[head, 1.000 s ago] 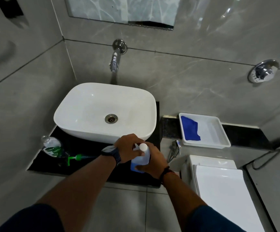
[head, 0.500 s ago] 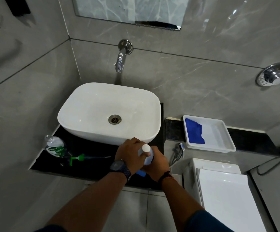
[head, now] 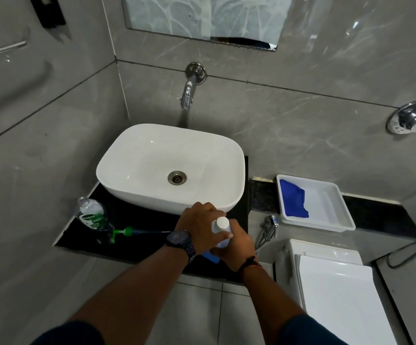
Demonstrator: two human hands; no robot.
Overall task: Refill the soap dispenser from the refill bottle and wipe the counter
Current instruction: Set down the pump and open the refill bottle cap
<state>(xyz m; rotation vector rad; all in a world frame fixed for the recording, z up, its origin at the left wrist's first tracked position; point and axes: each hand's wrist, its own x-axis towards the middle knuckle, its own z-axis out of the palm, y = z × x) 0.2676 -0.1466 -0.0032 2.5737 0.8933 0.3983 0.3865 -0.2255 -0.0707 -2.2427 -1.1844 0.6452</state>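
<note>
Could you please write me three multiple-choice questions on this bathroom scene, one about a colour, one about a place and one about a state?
1. The pump lying on the counter is:
A green
B red
C yellow

2. The cloth lies:
A on the counter
B in the tray
C over the pump

3. The bottle that the left hand and the right hand hold has its cap:
A on
B off, on the counter
C off, in the tray

Answers:
1 A, since the pump's head and collar are bright green.
2 B, since the blue cloth sits inside the white tray on the ledge.
3 A, since the white cap sits on top of the bottle, between the two hands.
</note>
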